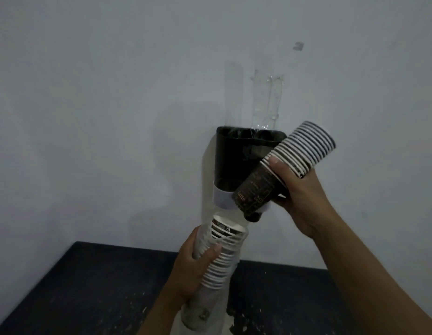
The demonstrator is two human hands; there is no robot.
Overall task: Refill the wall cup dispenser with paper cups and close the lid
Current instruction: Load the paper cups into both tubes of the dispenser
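Two bare forearms, reaching in from the bottom edge, no sleeve, watch, band or glove anywhere along them. Left hand seen mostly from the back, thumbnail short and plain. Right hand likewise unadorned, no ring on any visible finger, thumbnail trimmed short. Right forearm shown at greater length, bare throughout.

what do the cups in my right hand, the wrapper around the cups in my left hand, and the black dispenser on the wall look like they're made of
Nested stack of dark printed cups: probably paper, matte, with white rolled rims showing as stripes.
Thin translucent sleeve around the other stack: likely plastic film, since it wrinkles and the cups show through.
Black wall-mounted dispenser body: seemingly smooth moulded plastic with a faint sheen; the dim light leaves that open.
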